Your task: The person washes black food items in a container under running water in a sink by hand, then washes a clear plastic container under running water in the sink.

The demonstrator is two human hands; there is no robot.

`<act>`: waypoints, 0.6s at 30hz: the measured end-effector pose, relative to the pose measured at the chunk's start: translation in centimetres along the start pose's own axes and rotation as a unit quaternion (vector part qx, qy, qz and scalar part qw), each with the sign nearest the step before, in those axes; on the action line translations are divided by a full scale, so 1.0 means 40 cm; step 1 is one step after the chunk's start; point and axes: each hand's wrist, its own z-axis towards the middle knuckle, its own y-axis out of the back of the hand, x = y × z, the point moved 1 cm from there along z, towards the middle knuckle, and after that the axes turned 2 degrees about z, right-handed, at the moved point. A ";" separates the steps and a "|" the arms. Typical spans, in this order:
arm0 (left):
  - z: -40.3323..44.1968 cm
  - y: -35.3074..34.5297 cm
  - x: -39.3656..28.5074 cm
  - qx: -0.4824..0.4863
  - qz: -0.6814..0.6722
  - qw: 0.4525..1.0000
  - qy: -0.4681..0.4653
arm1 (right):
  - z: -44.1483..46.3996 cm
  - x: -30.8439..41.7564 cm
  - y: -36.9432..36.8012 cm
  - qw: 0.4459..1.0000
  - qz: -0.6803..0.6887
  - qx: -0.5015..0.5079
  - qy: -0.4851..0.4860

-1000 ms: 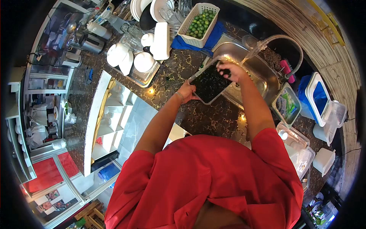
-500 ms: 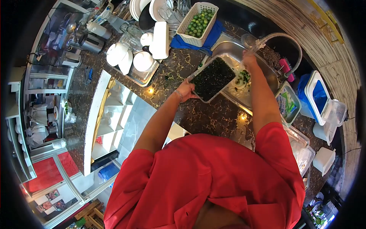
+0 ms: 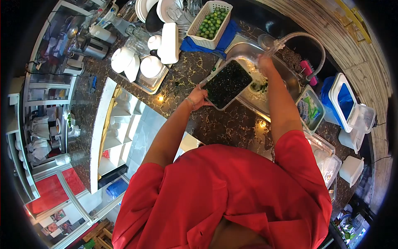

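My left hand [image 3: 198, 98] grips the near left edge of a clear plastic tub [image 3: 224, 108], which is tilted at the sink's edge. Dark green, finely cut leaves in water [image 3: 228, 84] fill the tub. My right hand [image 3: 265, 64], blurred, is closed around the lower end of the faucet nozzle [image 3: 272, 50] above the sink [image 3: 286, 79]; its fingers are partly hidden. Below that hand, green leaf scraps [image 3: 258, 86] lie around the drain in cloudy water.
A basket of small green limes [image 3: 212, 25] stands on a blue cloth [image 3: 199, 49] behind the sink. White bowls [image 3: 151, 66] sit on a tray to the left. A pink brush [image 3: 308, 71], a bin of packets [image 3: 311, 108] and lidded containers [image 3: 344, 103] line the right side.
The whole view has shifted slightly left. My right hand has moved a little left and is more blurred; the leaf scraps in the sink have spread differently. My left hand keeps its hold.
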 end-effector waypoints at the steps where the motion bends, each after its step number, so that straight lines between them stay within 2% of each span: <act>1: 0.002 0.002 0.001 0.009 -0.004 1.000 -0.003 | -0.003 0.006 0.001 0.978 0.179 0.042 -0.100; 5: -0.023 -0.030 -0.021 0.002 -0.003 1.000 0.000 | -0.052 0.057 0.015 0.955 0.253 0.052 -0.145; 7: -0.030 -0.039 -0.028 0.002 -0.013 1.000 -0.002 | -0.031 0.061 -0.003 0.889 0.406 -0.003 -0.211; 8: -0.026 -0.034 -0.024 0.002 -0.013 1.000 -0.001 | -0.007 0.041 -0.011 0.889 0.405 -0.003 -0.212; 10: -0.009 -0.013 -0.012 -0.001 -0.009 1.000 0.000 | 0.041 -0.011 -0.025 0.888 0.399 0.085 -0.210; 14: 0.005 0.005 0.001 -0.004 0.001 1.000 0.002 | -0.039 0.078 -0.031 0.884 0.422 0.046 -0.194; 16: 0.000 0.001 -0.002 -0.017 0.004 1.000 0.006 | -0.014 0.071 -0.033 0.912 0.329 0.160 -0.183; 17: -0.007 -0.009 -0.009 -0.017 0.004 1.000 0.005 | -0.023 0.080 -0.031 0.912 0.329 0.160 -0.183; 18: -0.016 -0.021 -0.016 -0.019 0.000 1.000 0.005 | -0.044 0.098 -0.028 0.942 0.236 0.170 -0.167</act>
